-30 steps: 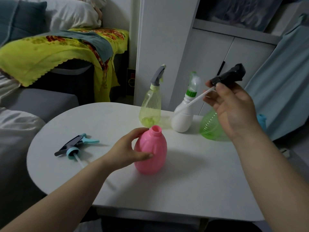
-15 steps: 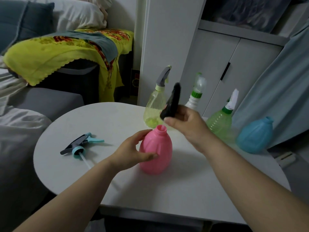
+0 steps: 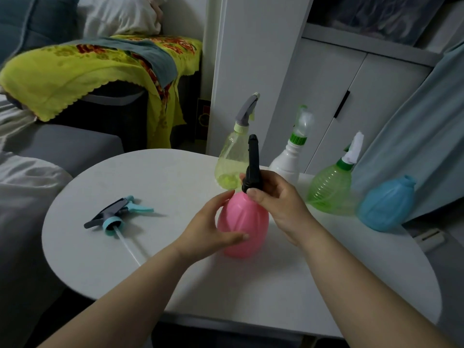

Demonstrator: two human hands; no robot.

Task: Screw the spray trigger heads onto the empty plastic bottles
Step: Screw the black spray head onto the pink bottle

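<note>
A pink plastic bottle (image 3: 247, 227) stands upright in the middle of the white round table (image 3: 175, 277). My left hand (image 3: 213, 226) wraps around its left side. My right hand (image 3: 277, 199) holds a black spray trigger head (image 3: 253, 163) upright right on top of the bottle's neck; the neck and the head's collar are hidden by my fingers. A loose grey and teal trigger head (image 3: 116, 214) with its clear tube lies on the table to the left. An open blue bottle (image 3: 386, 203) without a head stands at the right edge.
Three bottles with heads on stand at the back: yellow-green (image 3: 232, 159), white (image 3: 288, 160) and green (image 3: 331, 192). A grey sofa with a yellow blanket (image 3: 75, 74) lies to the left, white cabinets (image 3: 339, 96) behind, a blue curtain (image 3: 426, 121) to the right.
My right hand brought the black trigger head down from up high at the right onto the pink bottle's neck, with its tube now out of sight. My left hand kept hold of the bottle.
</note>
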